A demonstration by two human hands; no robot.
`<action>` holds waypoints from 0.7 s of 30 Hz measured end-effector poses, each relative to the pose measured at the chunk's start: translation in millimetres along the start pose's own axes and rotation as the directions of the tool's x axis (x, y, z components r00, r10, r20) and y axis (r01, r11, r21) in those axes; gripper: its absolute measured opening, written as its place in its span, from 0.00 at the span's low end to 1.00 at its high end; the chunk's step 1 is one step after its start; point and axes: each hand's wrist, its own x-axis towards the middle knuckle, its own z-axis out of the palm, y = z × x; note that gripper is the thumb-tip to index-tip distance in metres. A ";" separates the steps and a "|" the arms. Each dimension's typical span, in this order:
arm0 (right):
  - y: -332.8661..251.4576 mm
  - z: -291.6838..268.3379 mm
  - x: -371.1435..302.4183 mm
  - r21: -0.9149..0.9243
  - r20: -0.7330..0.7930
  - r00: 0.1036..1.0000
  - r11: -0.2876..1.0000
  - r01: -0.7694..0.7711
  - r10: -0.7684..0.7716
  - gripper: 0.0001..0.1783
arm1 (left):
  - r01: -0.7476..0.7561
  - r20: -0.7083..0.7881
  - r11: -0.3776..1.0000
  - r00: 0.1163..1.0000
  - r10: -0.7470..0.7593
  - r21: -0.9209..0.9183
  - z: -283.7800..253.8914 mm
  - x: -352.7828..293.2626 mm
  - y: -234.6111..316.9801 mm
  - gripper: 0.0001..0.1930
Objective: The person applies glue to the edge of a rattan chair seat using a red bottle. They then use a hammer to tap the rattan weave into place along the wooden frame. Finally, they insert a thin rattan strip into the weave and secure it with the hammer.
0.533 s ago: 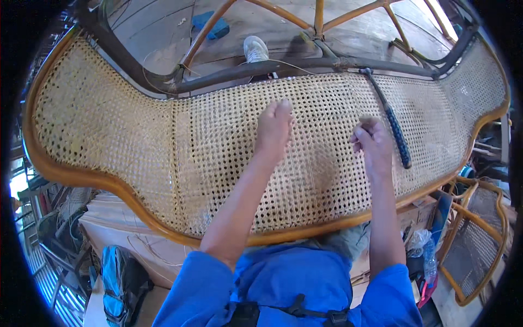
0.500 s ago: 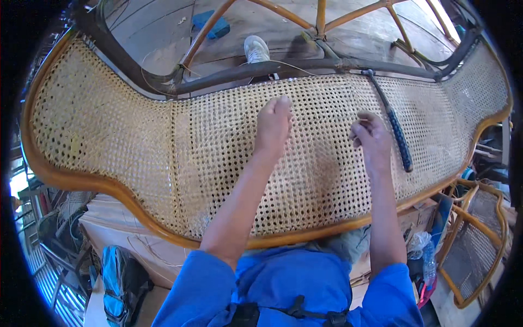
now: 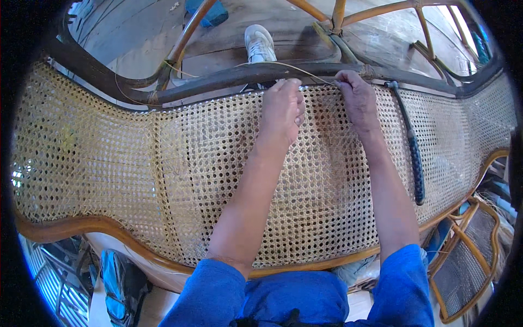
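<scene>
No readable text, no legible labels, brands, numbers or signs anywhere

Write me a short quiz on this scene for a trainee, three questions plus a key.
1. True or false: the dark long-handled tool lies to the left of the left hand.
2. Fill in: the thin pale strand runs to the ____ hand.
3. Where is the white shoe?
A. On the woven cane panel
B. Beyond the panel's far edge
C. Under a forearm

Key: 1. False, it lies to the right. 2. Right hand. 3. B.
</scene>
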 end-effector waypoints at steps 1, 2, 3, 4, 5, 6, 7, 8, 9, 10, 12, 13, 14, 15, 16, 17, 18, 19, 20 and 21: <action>0.5 1.7 0.6 -0.003 0.004 1.000 1.000 0.007 -0.007 0.09 | 0.001 -0.014 0.999 1.000 -0.001 0.032 5.5 -0.9 2.7 0.06; 1.3 3.0 0.7 -0.007 0.007 1.000 1.000 0.013 -0.013 0.09 | 0.003 -0.027 0.998 1.000 -0.001 0.063 8.5 -0.1 2.7 0.06; 1.5 4.0 1.3 -0.007 0.008 1.000 1.000 0.021 -0.021 0.09 | -0.009 -0.015 0.996 1.000 0.011 0.092 9.2 2.1 2.0 0.06; 3.0 5.2 1.6 -0.016 0.003 1.000 1.000 0.027 -0.027 0.09 | -0.022 -0.003 0.992 1.000 0.023 0.121 10.0 4.7 1.3 0.07; 5.2 6.6 1.8 -0.024 -0.003 0.999 0.999 0.032 -0.032 0.09 | -0.035 0.010 0.988 0.999 0.034 0.150 11.1 7.0 0.4 0.08; 5.8 7.8 2.1 -0.031 -0.009 0.999 0.999 0.038 -0.038 0.09 | -0.038 0.012 0.982 0.999 0.036 0.185 12.3 8.6 0.1 0.08; 5.4 7.6 2.5 -0.029 -0.002 1.000 0.999 0.016 -0.017 0.09 | -0.040 0.014 0.975 0.999 0.038 0.219 13.9 9.9 -0.3 0.09; 3.9 6.4 3.0 -0.028 0.005 1.000 1.000 -0.005 0.005 0.09 | -0.043 0.017 0.966 0.999 0.040 0.253 15.8 11.6 -0.9 0.10; 3.3 5.9 3.2 -0.026 0.011 1.000 0.999 -0.026 0.027 0.09 | -0.090 0.014 0.960 0.996 0.090 0.264 15.8 15.9 -4.0 0.10; 5.1 6.3 3.4 -0.022 0.008 1.000 1.000 -0.004 0.004 0.09 | -0.137 0.012 0.951 0.990 0.139 0.276 14.2 22.3 -9.7 0.09; 8.2 8.6 4.9 -0.012 0.004 0.999 0.999 0.043 -0.043 0.08 | -0.227 0.004 0.901 0.970 0.243 0.370 12.1 28.2 -17.8 0.09; 7.5 9.4 5.8 -0.053 0.015 0.998 0.996 0.065 -0.065 0.08 | -0.266 0.002 0.852 0.955 0.297 0.451 11.3 29.6 -20.3 0.09; 5.5 9.6 7.2 -0.093 0.026 0.996 0.992 0.088 -0.086 0.08 | -0.299 0.005 0.795 0.937 0.349 0.529 10.3 30.6 -21.5 0.11; 6.3 8.1 7.3 -0.138 0.037 0.994 0.984 0.108 -0.104 0.07 | -0.315 -0.006 0.808 0.931 0.366 0.499 14.7 27.2 -18.9 0.12; 9.2 7.4 7.6 -0.124 0.035 0.992 0.984 0.124 -0.121 0.07 | -0.330 -0.017 0.819 0.924 0.382 0.468 21.0 21.5 -13.5 0.14; 12.9 7.0 8.5 -0.110 0.034 0.990 0.984 0.141 -0.138 0.07 | -0.346 -0.029 0.830 0.917 0.397 0.438 24.6 18.7 -10.8 0.17; 13.2 7.7 9.4 -0.091 0.034 0.987 0.983 0.162 -0.160 0.06 | -0.372 -0.073 0.807 0.889 0.451 0.458 21.3 23.4 -9.7 0.17; 11.9 8.1 9.2 -0.076 0.035 0.987 0.985 0.157 -0.155 0.06 | -0.396 -0.116 0.783 0.856 0.504 0.480 16.4 32.4 -8.3 0.17; 10.0 8.4 8.7 -0.060 0.036 0.988 0.986 0.152 -0.150 0.07 | -0.416 -0.156 0.757 0.818 0.554 0.504 12.6 37.1 -7.0 0.17; 10.7 7.6 8.1 -0.051 0.036 0.989 0.988 0.144 -0.142 0.07 | -0.444 -0.222 0.786 0.792 0.569 0.429 18.7 29.0 0.3 0.12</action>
